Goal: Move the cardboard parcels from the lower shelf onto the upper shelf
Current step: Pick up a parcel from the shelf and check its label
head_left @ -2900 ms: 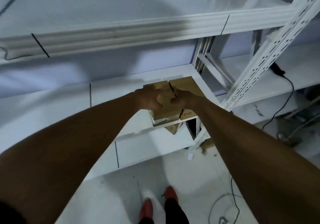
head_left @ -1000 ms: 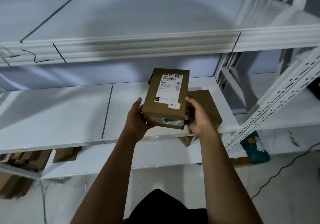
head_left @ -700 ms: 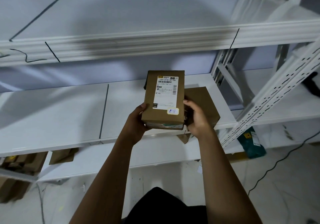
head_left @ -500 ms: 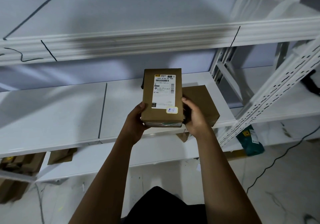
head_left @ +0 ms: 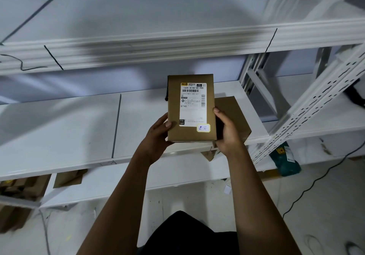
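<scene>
Parcel in hand first: the labelled cardboard parcel [head_left: 191, 108] sits between our two palms, label face toward us, held in the air in front of the middle shelf [head_left: 59, 132] and below the upper shelf [head_left: 177, 43]. Our left hand [head_left: 158, 136] cups its lower left corner, thumb on the front face, while our right hand [head_left: 227, 132] is wrapped around the lower right edge; both are closed on the box, fingers curled behind it out of sight.

We judge the step to be the lift and placement. To do it well we should keep both hands low on the box so its far end leads, raise it until its underside clears the upper shelf's thick front lip, then push it forward flat and let go only once most of its base rests on the board. Tipping the far end up slightly should keep it from catching that lip.

A second plain parcel [head_left: 231, 116] lies on the middle shelf just behind our right hand, near the shelf's right end; it needs moving too. More cardboard [head_left: 67, 177] shows under the shelf edge at lower left.

For room, the upper shelf looks bare across its width, so we have a free choice of spot. The tight side is the right: a perforated upright [head_left: 316, 100] slants close by, so we would go straight up or a little left. A cable [head_left: 316, 179] trails on the floor at right, well clear of our arms.
</scene>
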`<state>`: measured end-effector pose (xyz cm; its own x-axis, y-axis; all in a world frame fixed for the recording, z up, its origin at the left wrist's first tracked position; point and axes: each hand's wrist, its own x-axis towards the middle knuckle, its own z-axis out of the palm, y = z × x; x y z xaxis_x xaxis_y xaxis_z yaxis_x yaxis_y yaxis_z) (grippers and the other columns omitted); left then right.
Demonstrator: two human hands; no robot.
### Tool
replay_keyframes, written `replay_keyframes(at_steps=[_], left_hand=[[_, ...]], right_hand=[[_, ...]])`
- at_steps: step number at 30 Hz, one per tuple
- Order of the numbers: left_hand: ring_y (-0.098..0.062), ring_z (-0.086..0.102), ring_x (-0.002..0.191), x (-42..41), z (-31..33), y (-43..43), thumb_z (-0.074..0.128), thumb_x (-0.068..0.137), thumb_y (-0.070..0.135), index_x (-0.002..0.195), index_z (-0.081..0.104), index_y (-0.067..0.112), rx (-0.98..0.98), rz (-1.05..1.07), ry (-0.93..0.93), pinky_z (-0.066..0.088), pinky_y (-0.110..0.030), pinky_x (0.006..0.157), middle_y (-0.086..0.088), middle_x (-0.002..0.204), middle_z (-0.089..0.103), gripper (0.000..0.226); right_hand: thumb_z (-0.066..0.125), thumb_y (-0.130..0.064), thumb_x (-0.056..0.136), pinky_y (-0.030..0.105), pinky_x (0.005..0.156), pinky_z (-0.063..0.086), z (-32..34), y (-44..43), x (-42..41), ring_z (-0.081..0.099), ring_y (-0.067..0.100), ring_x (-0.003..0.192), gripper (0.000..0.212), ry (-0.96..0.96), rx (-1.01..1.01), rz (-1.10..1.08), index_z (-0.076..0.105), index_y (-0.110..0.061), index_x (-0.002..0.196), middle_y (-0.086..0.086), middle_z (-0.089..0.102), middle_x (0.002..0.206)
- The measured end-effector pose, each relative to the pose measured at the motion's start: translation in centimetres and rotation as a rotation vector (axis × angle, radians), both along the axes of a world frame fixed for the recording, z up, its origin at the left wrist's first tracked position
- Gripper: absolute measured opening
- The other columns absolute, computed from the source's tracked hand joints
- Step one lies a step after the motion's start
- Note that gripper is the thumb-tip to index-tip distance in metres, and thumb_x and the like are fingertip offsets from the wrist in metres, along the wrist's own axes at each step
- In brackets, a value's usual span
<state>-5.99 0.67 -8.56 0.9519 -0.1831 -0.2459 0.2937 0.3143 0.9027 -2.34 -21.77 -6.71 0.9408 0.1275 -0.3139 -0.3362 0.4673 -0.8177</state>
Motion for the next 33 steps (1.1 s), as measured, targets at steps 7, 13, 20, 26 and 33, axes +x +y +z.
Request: replay_keyframes(at_steps=[7,13,20,26,33], left_hand=[[-0.046,0.045,0.147,-0.2,0.7,0.1,0.088,0.073,0.048,0.162,0.038,0.019,-0.016,-0.034,-0.021,0.036,-0.066,0.120,-0.019,0.160,0.051,0.107],[-0.046,0.046,0.146,-0.4,1.3,-0.1,0.086,0.073,0.047,0.163,0.036,0.018,-0.009,-0.017,-0.016,0.036,-0.067,0.120,-0.019,0.160,0.049,0.107],[-0.045,0.045,0.147,-0.2,0.7,0.1,0.074,0.083,0.041,0.163,0.036,0.022,0.046,-0.014,-0.003,0.036,-0.066,0.121,-0.016,0.160,0.050,0.091],[-0.043,0.045,0.147,-0.4,0.7,-0.2,0.066,0.089,0.041,0.164,0.034,0.027,0.085,-0.009,0.009,0.036,-0.065,0.121,-0.012,0.161,0.050,0.083],[-0.041,0.048,0.145,-0.2,0.6,-0.4,0.068,0.087,0.041,0.161,0.040,0.029,0.074,0.010,0.038,0.040,-0.060,0.120,-0.009,0.157,0.056,0.080]], right_hand=[[0.058,-0.027,0.099,0.034,0.076,0.063,0.8,-0.2,0.3,0.077,0.021,0.105,0.027,-0.050,0.034,0.012,0.076,-0.024,0.119,0.004,0.080,0.119],[0.058,-0.027,0.100,0.035,0.081,0.062,0.4,0.1,0.4,0.074,0.025,0.112,0.031,-0.049,0.044,0.003,0.073,-0.022,0.126,0.007,0.077,0.125],[0.058,-0.027,0.100,0.040,0.090,0.059,0.3,0.3,0.2,0.065,0.034,0.130,0.030,-0.033,0.040,-0.027,0.074,-0.023,0.124,0.008,0.076,0.129],[0.057,-0.026,0.101,0.038,0.091,0.060,0.2,0.3,0.0,0.065,0.033,0.130,0.030,-0.027,0.049,-0.037,0.074,-0.024,0.125,0.006,0.077,0.126],[0.056,-0.031,0.102,0.049,0.106,0.051,0.0,0.6,-0.5,0.062,0.034,0.134,0.041,0.015,0.027,-0.065,0.065,-0.020,0.140,0.012,0.070,0.140]])
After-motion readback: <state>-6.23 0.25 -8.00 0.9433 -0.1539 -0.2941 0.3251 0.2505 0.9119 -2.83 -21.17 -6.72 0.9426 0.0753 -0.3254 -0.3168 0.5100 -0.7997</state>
